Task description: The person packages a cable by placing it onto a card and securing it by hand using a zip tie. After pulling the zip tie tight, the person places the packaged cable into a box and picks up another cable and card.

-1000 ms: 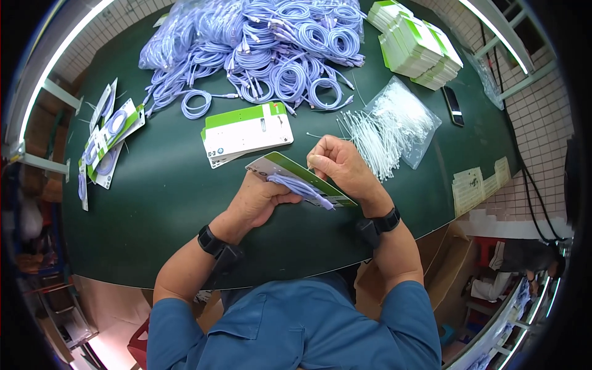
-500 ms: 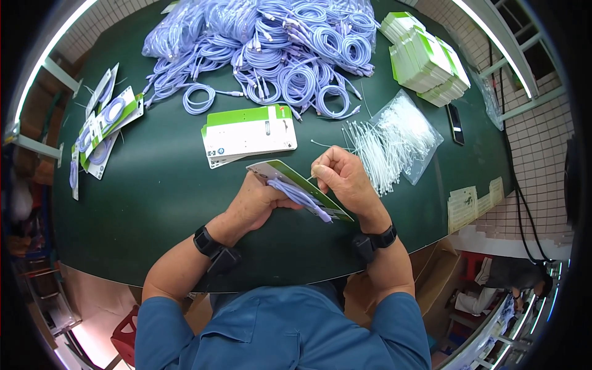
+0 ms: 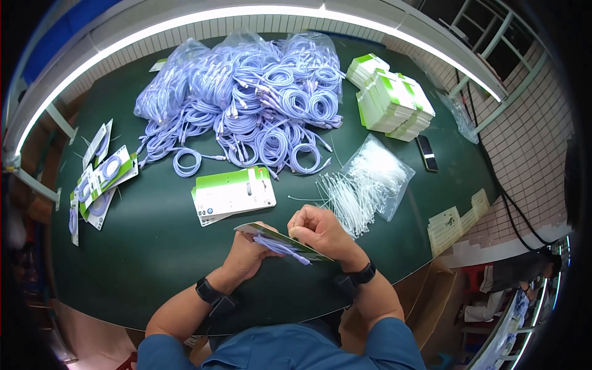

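Note:
My left hand [image 3: 245,254] grips a white-and-green packaging card [image 3: 285,238] by its left end, tilted above the table. Against the card's near face lies a coiled lavender cable [image 3: 280,247]. At the card's far side, my right hand [image 3: 323,232] is closed in a pinch. A thin white cable tie showed at these fingertips half a second ago; the fingers now mostly hide it. Beyond my hands lies a small stack of blank cards [image 3: 234,196]. To its right, loose white cable ties [image 3: 351,206] spill from a clear plastic bag [image 3: 399,179].
A big heap of lavender cables [image 3: 246,105], partly bagged, fills the table's far side. Bundled cards [image 3: 394,102] stand far right, near a phone [image 3: 427,153]. Cards with cables [image 3: 102,179] lie at left. Paper sheets [image 3: 445,229] rest along the right edge.
The whole view has shifted, so the table's things appear lower and the lamp shows across the top. My hands keep the same hold, with the right fingers still at the card's far side.

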Available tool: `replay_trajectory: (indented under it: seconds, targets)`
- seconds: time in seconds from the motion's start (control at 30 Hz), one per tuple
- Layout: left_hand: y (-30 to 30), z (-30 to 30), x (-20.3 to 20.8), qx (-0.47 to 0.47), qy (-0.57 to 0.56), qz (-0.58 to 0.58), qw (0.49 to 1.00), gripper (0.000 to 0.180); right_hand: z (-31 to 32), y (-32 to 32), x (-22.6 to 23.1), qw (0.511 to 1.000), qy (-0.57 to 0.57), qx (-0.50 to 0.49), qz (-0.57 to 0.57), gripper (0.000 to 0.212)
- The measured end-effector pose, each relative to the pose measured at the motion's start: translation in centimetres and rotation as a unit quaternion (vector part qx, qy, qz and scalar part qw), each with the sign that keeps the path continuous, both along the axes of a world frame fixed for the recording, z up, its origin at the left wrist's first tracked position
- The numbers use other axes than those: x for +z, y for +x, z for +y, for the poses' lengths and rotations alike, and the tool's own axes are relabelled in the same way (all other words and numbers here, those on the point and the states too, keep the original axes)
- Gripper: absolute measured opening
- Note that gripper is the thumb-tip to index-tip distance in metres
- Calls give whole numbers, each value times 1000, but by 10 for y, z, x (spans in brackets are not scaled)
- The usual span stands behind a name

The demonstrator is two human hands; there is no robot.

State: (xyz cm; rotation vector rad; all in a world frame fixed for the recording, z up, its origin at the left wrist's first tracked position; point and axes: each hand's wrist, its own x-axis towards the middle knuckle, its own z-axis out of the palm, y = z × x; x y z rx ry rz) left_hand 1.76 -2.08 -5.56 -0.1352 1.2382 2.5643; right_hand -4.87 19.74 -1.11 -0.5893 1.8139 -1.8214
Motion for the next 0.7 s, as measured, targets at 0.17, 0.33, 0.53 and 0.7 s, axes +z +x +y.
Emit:
replay_trajectory:
  seconds: [0.17, 0.33, 0.53, 0.7]
  targets:
    - [-5, 4, 18, 34, 24, -55, 998, 31, 8, -14, 9, 988, -59, -20, -143, 6]
    - [-16, 1, 23, 99, 43, -66, 992, 39, 6, -12, 22, 988, -102, -93, -67, 16]
    - [-14, -7, 40, 98, 13, -53, 994, 39, 9, -12, 8, 969, 66, -190, 140, 21]
    - [-19, -36, 41, 147, -181, 43, 971, 43, 15, -17, 6, 971, 48, -209, 107, 22]
